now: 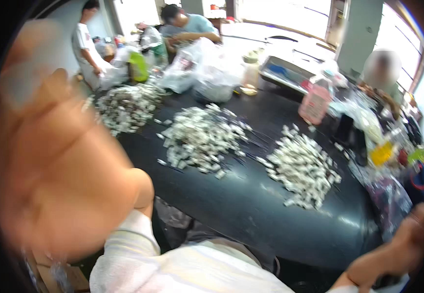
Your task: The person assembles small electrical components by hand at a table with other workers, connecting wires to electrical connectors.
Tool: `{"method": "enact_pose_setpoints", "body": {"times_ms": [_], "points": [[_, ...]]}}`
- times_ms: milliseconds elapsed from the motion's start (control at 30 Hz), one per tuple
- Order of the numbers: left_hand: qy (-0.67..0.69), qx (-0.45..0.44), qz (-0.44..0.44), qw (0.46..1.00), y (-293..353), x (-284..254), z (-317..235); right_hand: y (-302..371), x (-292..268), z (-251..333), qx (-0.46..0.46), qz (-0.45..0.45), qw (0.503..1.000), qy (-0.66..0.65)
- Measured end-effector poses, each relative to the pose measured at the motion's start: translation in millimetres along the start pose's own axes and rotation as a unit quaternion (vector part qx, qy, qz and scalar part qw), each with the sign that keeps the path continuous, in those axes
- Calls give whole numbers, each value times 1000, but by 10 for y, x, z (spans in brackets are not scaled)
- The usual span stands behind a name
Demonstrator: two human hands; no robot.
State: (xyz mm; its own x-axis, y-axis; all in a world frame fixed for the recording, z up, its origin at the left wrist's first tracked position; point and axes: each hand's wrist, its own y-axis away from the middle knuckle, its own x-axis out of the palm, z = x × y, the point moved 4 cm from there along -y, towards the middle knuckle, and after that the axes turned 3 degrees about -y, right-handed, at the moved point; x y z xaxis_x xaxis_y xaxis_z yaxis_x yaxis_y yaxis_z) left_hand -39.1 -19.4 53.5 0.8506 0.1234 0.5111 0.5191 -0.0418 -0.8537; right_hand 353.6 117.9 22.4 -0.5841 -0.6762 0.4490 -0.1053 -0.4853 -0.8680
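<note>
Okay, bare strip of glossy black tabletop (256, 210) along the curved near edge, in front of the middle heap of small white pieces (195, 139) and the right heap of small white pieces (304, 171); most open room there. Narrow gap between those two. Far side crowded by bulging translucent white plastic bags (217, 71), right side by a crumpled clear plastic bag (390, 198). Left hand (65, 166) raised close to the camera, palm large and blurred. Right hand (412, 237) low at far right, near the clear bag, contact unclear. Finger spread on both: too blurred to tell.
</note>
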Motion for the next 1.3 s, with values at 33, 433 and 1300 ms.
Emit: {"method": "enact_pose_setpoints", "body": {"times_ms": [33,433,1300], "points": [[-5,-27,-25,999,169,-100,114,223,-286,-673,183,-136,974,2],[1,-711,229,665,2273,-159,1512,1580,-345,-2044,644,-155,747,65],[-104,-692,220,680,2605,-475,1747,1960,-339,-2091,770,-112,627,-39]]}}
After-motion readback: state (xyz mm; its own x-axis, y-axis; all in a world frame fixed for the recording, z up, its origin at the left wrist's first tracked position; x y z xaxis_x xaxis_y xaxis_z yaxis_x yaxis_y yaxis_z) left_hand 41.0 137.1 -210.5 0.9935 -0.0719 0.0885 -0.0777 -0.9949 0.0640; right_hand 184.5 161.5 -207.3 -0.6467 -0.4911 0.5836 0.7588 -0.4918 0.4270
